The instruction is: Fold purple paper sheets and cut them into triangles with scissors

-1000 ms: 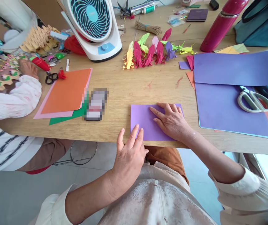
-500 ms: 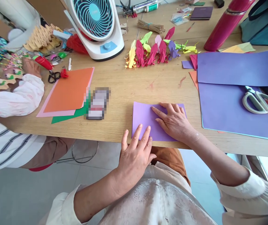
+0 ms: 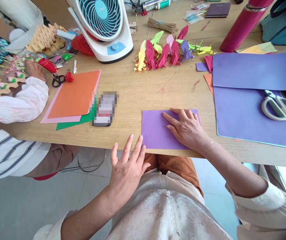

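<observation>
- Head view: right hand is resting on the purple sheet, fingers fanned.
- Left hand is hanging by the sheet's near-left corner, fingers wide; contact unclear.
- Sheet is lying along the bench's near edge.
- Scissors are lying farther right on blue-violet paper.

Bright, even light, soft shadows.
The floor is palest at right; wide-angle distortion leans the bottle; the phone is pixelated; the lower right corner is dark, blurred.
</observation>
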`<action>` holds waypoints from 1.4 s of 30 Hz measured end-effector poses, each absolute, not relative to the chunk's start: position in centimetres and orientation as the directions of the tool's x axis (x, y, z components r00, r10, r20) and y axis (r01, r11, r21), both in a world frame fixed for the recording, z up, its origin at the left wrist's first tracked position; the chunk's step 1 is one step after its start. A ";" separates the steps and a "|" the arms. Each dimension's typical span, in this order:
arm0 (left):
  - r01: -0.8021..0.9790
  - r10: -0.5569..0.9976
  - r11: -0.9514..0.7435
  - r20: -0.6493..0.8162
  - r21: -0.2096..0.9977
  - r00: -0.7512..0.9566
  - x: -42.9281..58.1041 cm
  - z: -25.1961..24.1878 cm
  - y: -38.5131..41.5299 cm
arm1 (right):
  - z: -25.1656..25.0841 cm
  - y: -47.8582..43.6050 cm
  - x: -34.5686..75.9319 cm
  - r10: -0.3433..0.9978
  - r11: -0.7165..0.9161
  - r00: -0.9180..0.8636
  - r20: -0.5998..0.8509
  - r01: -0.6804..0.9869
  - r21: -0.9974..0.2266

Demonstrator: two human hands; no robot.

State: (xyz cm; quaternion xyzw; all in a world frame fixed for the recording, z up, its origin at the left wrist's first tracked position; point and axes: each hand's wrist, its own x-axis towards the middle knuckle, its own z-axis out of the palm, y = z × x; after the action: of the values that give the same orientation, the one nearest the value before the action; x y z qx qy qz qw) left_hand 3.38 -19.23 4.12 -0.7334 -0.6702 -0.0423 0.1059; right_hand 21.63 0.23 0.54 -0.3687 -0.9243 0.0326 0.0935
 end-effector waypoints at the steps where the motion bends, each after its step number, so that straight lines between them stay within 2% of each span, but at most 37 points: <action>1: 0.992 0.974 -0.077 0.203 -0.101 0.096 3.3 4.1 -19.4 | 0.5 0.2 21.6 0.688 0.726 -0.711 0.147 0.676 -0.130; 6: 0.997 0.981 -0.045 0.185 -0.069 0.057 2.6 4.8 -19.9 | 0.7 0.2 21.6 0.691 0.723 -0.709 0.141 0.679 -0.129; 13: 0.990 0.983 -0.023 0.184 0.137 -0.002 0.9 5.7 -14.6 | 0.7 0.1 21.5 0.693 0.721 -0.705 0.150 0.684 -0.112; 17: 0.982 0.995 0.082 0.050 0.171 -0.092 0.3 5.2 -8.2 | 0.7 0.0 21.5 0.680 0.733 -0.708 0.191 0.661 -0.158; 21: 0.965 0.989 0.120 -0.116 0.231 -0.095 -0.1 5.1 -3.9 | 0.9 0.5 22.0 0.705 0.709 -0.666 0.244 0.651 -0.270; 24: 0.965 0.983 0.121 -0.163 0.233 -0.084 -0.3 5.5 -2.7 | 1.2 1.4 22.3 0.734 0.679 -0.628 0.259 0.667 -0.307; 32: 0.975 0.968 0.074 -0.250 0.211 -0.019 -1.0 6.8 -1.3 | 3.6 4.8 20.8 0.740 0.659 -0.672 0.024 0.718 -0.223; 34: 0.956 0.962 0.044 -0.270 0.289 0.037 -1.4 6.9 -0.9 | 4.1 5.5 20.3 0.731 0.665 -0.683 -0.001 0.712 -0.224; 36: 0.891 0.949 0.026 -0.292 0.453 0.121 -1.9 6.9 -0.7 | 4.4 6.2 20.0 0.711 0.675 -0.703 -0.007 0.685 -0.273; 39: 0.726 0.941 0.067 -0.286 0.684 0.183 -2.4 6.8 -0.4 | 4.5 7.1 20.1 0.692 0.619 -0.719 -0.060 0.635 -0.462; 42: 0.572 0.964 0.089 -0.216 0.815 0.158 -2.5 6.5 0.0 | 4.3 7.8 20.6 0.656 0.542 -0.746 -0.110 0.568 -0.619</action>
State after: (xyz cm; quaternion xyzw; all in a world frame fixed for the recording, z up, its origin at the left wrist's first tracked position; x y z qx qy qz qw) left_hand -2.46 -0.02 6.50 -0.6337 -0.6059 -0.2325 -0.4211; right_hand 20.64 7.78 4.31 -0.3496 -0.8755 0.3267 0.0676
